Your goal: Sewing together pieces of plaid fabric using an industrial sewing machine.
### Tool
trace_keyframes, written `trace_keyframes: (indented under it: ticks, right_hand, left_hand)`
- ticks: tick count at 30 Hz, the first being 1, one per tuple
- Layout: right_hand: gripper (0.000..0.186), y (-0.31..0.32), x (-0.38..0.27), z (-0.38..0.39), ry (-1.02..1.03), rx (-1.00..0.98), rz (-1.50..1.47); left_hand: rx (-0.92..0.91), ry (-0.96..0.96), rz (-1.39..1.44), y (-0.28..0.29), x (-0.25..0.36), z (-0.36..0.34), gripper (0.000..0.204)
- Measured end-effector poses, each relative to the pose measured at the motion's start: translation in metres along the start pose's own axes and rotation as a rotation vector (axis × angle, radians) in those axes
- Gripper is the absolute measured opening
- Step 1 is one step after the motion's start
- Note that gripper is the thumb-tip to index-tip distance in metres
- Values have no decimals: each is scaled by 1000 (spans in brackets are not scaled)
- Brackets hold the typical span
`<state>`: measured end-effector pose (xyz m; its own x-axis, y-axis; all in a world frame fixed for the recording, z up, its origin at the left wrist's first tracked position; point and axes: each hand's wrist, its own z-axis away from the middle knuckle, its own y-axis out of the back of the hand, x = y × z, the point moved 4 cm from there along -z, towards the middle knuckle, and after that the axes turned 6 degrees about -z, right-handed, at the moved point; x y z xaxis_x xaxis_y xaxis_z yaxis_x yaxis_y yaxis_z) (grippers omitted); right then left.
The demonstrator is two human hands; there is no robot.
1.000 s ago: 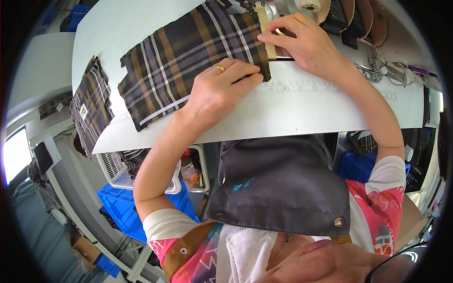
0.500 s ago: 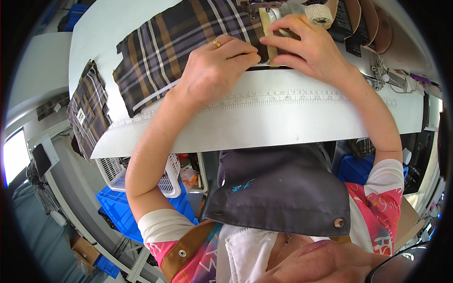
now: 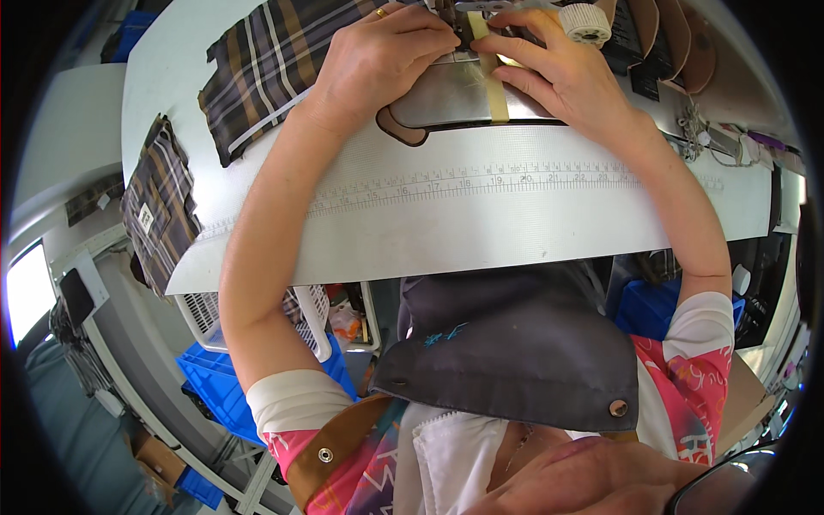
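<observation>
The plaid fabric piece [image 3: 266, 73], dark with brown, grey and white stripes, lies on the table and runs up under my left hand toward the sewing machine's needle area [image 3: 463, 30]. My left hand [image 3: 378, 64] has its fingers pressed together on the fabric, close to the presser foot. To the right of the foot, my right hand [image 3: 554, 69] has its fingers apart, fingertips at the yellow tape strip [image 3: 498, 99] on the metal machine bed [image 3: 446, 96]. The fabric edge at the needle is mostly hidden by my fingers.
A printed ruler scale [image 3: 463, 180] runs along the white table [image 3: 412, 232]. Another plaid piece [image 3: 159, 206] hangs over the left edge. A white dial [image 3: 586, 24] sits at the machine's right. Below stand a white basket [image 3: 202, 322] and a blue crate [image 3: 210, 378].
The plaid fabric and my left hand have moved away from me, toward the far edge, uncovering the metal bed and a rounded slot. My right hand has shifted only slightly.
</observation>
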<state>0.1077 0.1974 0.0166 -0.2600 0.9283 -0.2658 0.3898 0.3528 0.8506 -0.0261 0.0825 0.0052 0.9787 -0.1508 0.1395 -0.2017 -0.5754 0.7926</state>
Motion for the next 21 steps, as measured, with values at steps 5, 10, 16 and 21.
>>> trace_keyframes:
  ticks: [5, 10, 16, 21]
  right_hand:
    - [22, -12, 19, 6, -9, 86, -208]
    - [23, -7, 7, -3, 95, 24, -48]
    - [23, -17, 15, 5, 64, 27, -56]
    - [25, -14, 13, 4, 50, 10, -6]
  left_hand:
    - [-27, 1, -54, 1, 5, -4, 18]
    - [-72, 18, -62, 2, 1, 8, 25]
    - [-67, 35, 14, 1, -2, 10, 24]
    - [-36, 40, 18, 0, -3, 11, 24]
